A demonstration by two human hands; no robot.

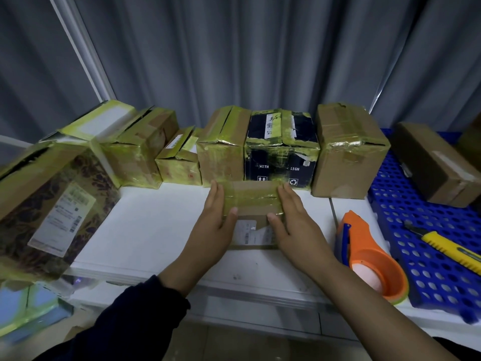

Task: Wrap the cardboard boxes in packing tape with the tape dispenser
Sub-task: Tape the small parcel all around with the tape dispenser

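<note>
Left hand (216, 226): flat, straight-fingered, left side of small box (252, 201)
Right hand (294, 226): same, right side
Tip: probably press tape ends down evenly

A grey pleated curtain (260, 48) is hung across the whole back, its folds caught in dim, cool light. A white post (82, 48) is seen slanting up at the left. Below, a white bench (156, 225) is set, and pale floor (234, 345) is glimpsed beneath its edge.
</note>
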